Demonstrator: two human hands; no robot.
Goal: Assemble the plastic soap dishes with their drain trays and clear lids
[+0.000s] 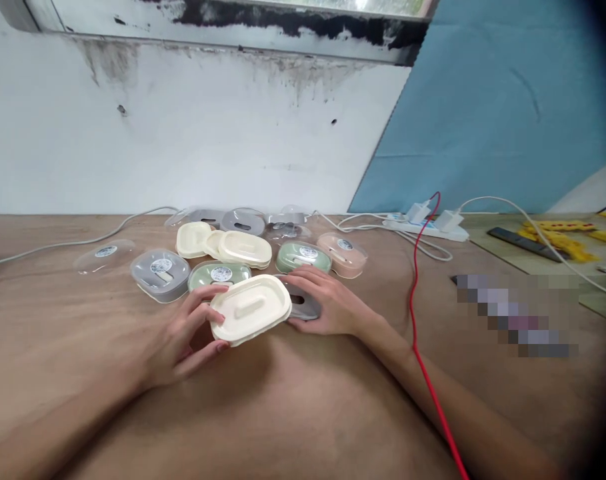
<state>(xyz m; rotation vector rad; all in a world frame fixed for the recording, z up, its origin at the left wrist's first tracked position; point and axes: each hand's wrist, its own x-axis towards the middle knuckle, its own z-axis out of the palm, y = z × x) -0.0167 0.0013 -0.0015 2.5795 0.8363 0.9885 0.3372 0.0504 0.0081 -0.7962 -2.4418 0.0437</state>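
My left hand [193, 333] grips a cream oval plastic tray [253, 308] by its left end, tilted above the table, thumb below and fingers on top. My right hand [327, 300] is closed around a grey oval lid with a slot [305, 301], whose left part is hidden behind the cream tray. Just behind them lie a green oval box [217, 272] with a round label and a second green box [303, 257]. Several more cream trays [245, 248] are piled behind the hands. A grey box [160, 275] sits to the left, and a pink box [343, 253] to the right.
Clear covers [105, 253] and grey lids [243, 221] lie toward the wall. A white power strip [427, 227] with plugs stands at the back right. A red cable [417, 333] crosses over my right forearm. Yellow items [557, 240] lie far right, near a blurred-out object [513, 317].
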